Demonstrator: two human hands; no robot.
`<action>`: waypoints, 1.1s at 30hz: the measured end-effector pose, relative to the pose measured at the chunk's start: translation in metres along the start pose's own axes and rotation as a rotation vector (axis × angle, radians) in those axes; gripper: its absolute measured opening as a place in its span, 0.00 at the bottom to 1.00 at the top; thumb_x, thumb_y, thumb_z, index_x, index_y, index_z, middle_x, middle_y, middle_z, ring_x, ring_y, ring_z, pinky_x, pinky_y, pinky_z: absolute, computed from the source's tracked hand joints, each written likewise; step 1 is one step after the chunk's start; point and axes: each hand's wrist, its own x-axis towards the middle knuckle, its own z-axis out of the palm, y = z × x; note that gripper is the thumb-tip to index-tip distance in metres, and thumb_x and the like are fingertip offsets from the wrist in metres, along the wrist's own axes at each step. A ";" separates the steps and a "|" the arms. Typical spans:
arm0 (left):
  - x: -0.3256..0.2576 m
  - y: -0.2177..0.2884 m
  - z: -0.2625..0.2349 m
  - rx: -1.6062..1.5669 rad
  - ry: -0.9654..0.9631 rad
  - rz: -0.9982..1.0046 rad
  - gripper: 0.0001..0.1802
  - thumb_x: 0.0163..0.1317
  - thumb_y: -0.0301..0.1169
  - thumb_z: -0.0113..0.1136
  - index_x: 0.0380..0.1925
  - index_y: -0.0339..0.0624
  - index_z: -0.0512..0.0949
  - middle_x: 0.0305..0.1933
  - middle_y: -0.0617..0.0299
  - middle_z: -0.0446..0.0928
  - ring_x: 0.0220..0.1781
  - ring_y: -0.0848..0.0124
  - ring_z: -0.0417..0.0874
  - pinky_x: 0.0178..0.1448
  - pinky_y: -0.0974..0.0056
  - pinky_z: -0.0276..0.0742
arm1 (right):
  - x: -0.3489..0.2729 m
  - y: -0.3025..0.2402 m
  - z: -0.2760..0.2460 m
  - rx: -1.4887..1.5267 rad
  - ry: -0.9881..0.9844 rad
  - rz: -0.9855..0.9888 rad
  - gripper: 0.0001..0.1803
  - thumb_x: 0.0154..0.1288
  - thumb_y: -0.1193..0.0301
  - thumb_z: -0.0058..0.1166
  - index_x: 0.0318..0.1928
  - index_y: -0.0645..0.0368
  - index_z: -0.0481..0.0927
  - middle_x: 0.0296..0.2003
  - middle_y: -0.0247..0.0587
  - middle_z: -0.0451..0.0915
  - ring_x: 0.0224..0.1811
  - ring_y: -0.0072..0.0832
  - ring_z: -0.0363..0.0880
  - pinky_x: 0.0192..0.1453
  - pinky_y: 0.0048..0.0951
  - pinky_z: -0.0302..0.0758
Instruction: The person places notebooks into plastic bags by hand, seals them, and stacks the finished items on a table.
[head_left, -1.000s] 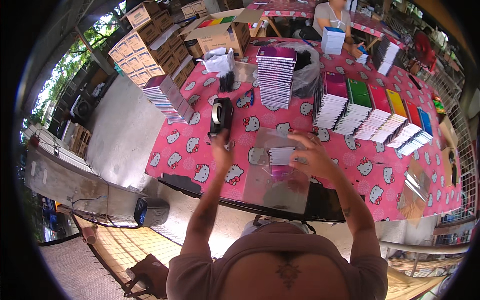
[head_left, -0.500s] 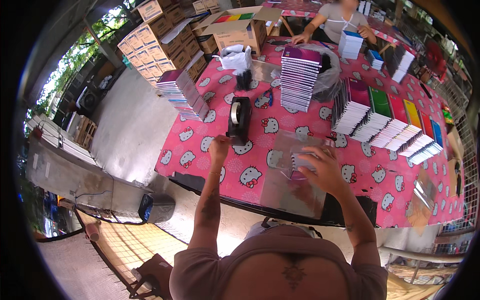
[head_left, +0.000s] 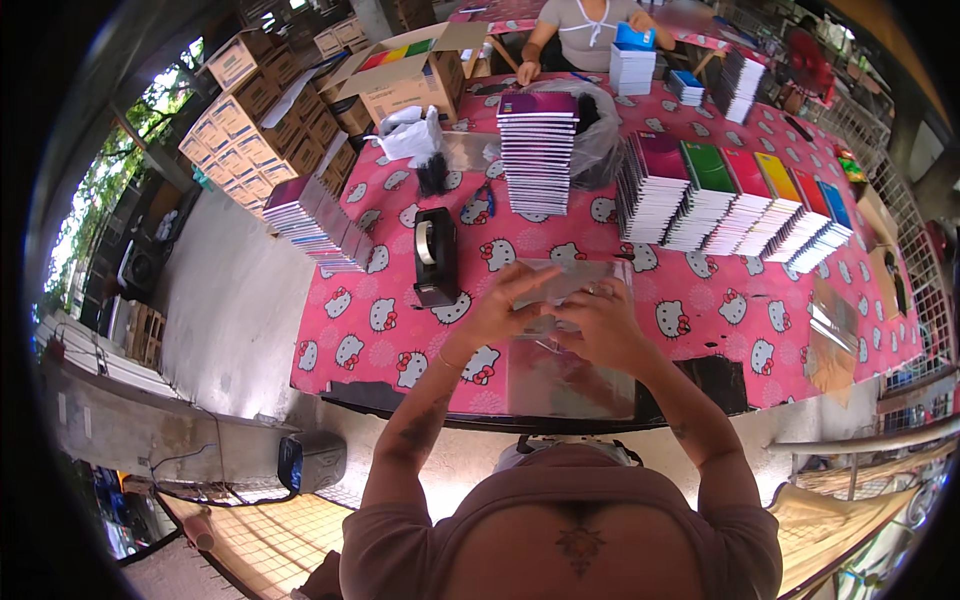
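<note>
Both hands meet over a flat pile of clear plastic (head_left: 570, 390) near the table's front edge. My left hand (head_left: 505, 308) is closed, its fingers reaching toward the right ones; whatever it pinches is too small to make out. Curled over a small plastic-wrapped notebook (head_left: 545, 326) is my right hand (head_left: 598, 318), which covers most of it. Left of them stands a black tape dispenser (head_left: 436, 262) with a roll of tape in it.
Behind my hands rises a stack of purple spiral notebooks (head_left: 537, 155). Several colored notebook stacks (head_left: 705, 200) line the right; another stack (head_left: 315, 228) stands at the left edge. Cartons (head_left: 405, 88) are beyond the table. Across it, a person (head_left: 590, 35) handles blue notebooks.
My left hand has left the tape dispenser and come over to my right hand, above the plastic. The view has shifted. Across the table, the person has lifted a blue notebook.
</note>
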 end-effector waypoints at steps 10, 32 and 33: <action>0.025 0.007 0.003 0.167 -0.083 0.090 0.09 0.53 0.27 0.72 0.35 0.53 0.88 0.65 0.55 0.70 0.69 0.55 0.66 0.69 0.52 0.62 | -0.048 0.093 0.019 0.432 -0.024 -0.028 0.35 0.43 0.53 0.76 0.54 0.49 0.80 0.59 0.40 0.72 0.63 0.43 0.70 0.67 0.49 0.64; -0.009 -0.011 0.052 -0.501 -0.051 -0.552 0.29 0.65 0.37 0.67 0.64 0.39 0.73 0.61 0.60 0.77 0.58 0.71 0.77 0.58 0.62 0.75 | -0.007 0.100 0.034 0.715 0.019 -0.077 0.23 0.61 0.61 0.67 0.54 0.56 0.81 0.59 0.39 0.74 0.67 0.37 0.68 0.69 0.42 0.65; -0.013 -0.006 0.050 -0.163 -0.023 -0.329 0.29 0.64 0.36 0.67 0.63 0.39 0.73 0.60 0.59 0.77 0.57 0.69 0.78 0.57 0.60 0.76 | -0.011 0.092 0.024 0.652 0.033 -0.108 0.22 0.60 0.61 0.67 0.53 0.55 0.81 0.58 0.39 0.75 0.67 0.37 0.69 0.68 0.42 0.66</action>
